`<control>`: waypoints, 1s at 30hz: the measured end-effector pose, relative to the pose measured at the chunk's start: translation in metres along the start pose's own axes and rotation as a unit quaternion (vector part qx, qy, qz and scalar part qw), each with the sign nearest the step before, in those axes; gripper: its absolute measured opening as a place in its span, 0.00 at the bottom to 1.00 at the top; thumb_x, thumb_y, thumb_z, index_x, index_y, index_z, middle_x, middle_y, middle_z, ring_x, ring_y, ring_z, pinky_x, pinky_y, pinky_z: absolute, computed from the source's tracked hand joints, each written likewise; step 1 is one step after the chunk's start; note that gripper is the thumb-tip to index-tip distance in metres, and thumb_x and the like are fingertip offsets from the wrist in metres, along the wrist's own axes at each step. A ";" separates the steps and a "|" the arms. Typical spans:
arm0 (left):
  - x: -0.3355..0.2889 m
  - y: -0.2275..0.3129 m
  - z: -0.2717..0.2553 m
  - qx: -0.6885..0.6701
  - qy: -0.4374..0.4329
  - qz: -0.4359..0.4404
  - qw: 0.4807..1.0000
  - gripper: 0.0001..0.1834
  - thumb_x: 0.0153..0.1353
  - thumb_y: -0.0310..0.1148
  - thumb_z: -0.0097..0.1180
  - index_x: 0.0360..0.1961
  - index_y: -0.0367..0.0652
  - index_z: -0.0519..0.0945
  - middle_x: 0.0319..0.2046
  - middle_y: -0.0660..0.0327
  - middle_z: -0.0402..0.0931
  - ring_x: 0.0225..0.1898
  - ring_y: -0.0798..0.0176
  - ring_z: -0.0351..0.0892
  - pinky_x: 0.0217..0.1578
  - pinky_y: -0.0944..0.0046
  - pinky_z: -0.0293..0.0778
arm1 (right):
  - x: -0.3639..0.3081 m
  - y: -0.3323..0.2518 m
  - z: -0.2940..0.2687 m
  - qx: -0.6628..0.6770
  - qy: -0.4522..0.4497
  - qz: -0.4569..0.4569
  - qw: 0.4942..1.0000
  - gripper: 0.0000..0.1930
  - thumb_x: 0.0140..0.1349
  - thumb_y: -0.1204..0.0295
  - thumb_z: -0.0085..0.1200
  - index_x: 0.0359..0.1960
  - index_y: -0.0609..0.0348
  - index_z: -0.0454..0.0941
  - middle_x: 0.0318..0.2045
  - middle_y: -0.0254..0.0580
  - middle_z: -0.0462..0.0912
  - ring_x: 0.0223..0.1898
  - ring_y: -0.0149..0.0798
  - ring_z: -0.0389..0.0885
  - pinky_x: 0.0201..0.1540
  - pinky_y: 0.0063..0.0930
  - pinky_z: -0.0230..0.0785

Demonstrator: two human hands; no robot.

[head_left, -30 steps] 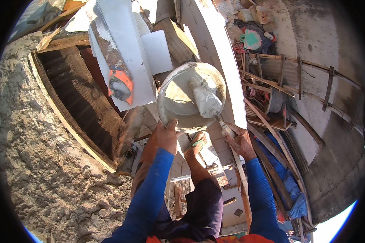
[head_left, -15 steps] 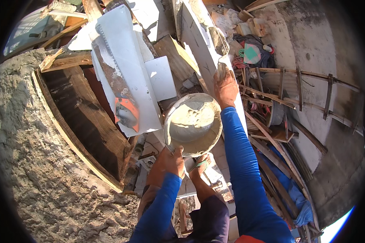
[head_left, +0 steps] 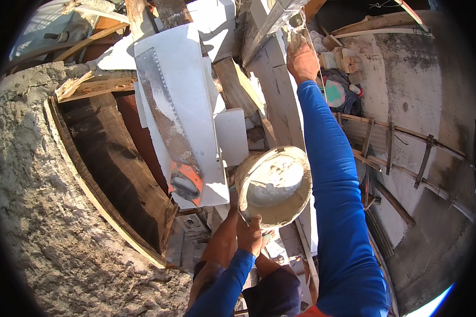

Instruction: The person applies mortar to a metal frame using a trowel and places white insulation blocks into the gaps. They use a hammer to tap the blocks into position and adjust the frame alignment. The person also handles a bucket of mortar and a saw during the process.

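Observation:
My left hand (head_left: 250, 235) grips the near rim of a mortar-crusted bucket (head_left: 241, 186), thumb over the edge. The bucket tilts toward me, with pale wet mortar (head_left: 283, 172) inside. My right hand (head_left: 303, 61) is stretched far forward at the top of a narrow block wall (head_left: 277, 87), beside a taut thin string (head_left: 318, 63). Its fingers are curled and their tips are mostly hidden; what they hold, if anything, does not show clearly. Left of the bucket, a handsaw (head_left: 167, 113) with an orange handle lies on a white foam board (head_left: 209, 182).
A wooden frame (head_left: 116, 164) is set in rough plaster (head_left: 53, 211) at left. Wooden posts and planks (head_left: 238, 82) stand ahead. At right, a stick ladder (head_left: 391, 148) lies along a stained wall (head_left: 412, 79). My legs are below the bucket.
My right hand has reached farther forward along the wall top. My left hand and the bucket appear lower and farther right, and the whole view has shifted.

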State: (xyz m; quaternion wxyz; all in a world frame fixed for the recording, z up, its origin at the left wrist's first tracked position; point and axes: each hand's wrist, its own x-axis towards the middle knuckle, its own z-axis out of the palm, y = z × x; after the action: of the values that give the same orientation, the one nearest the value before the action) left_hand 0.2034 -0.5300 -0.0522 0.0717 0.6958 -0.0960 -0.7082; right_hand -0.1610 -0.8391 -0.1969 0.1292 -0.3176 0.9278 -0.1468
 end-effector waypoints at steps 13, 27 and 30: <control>0.002 0.074 0.031 -0.053 0.076 0.011 0.996 0.27 0.64 0.31 0.58 0.62 0.39 0.65 0.46 0.53 0.73 0.33 0.61 0.75 0.24 0.61 0.78 | 0.056 -0.001 0.019 -0.071 0.005 -0.077 0.995 0.28 0.66 0.51 0.51 0.66 0.47 0.70 0.64 0.53 0.74 0.65 0.57 0.72 0.64 0.50 0.69; -0.020 0.073 0.034 -0.060 0.074 -0.001 0.995 0.23 0.65 0.28 0.56 0.58 0.35 0.66 0.44 0.49 0.76 0.30 0.56 0.76 0.27 0.57 0.77 | -0.150 0.142 0.006 -0.139 -0.056 -0.052 0.987 0.24 0.75 0.61 0.42 0.70 0.49 0.65 0.68 0.45 0.70 0.66 0.51 0.70 0.70 0.42 0.61; -0.025 0.066 0.034 -0.033 0.071 0.019 0.997 0.21 0.66 0.28 0.54 0.57 0.33 0.66 0.41 0.48 0.76 0.25 0.54 0.78 0.21 0.58 0.76 | -0.206 0.165 -0.006 -0.171 -0.112 -0.020 0.979 0.25 0.75 0.59 0.43 0.70 0.50 0.66 0.68 0.38 0.69 0.68 0.48 0.67 0.71 0.39 0.60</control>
State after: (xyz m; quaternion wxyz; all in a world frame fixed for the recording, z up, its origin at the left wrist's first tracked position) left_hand 0.1683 -0.5865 -0.0116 0.1147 0.7393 -0.0805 -0.6586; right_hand -0.0964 -0.5838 -0.2198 0.1726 -0.3682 0.9123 0.0479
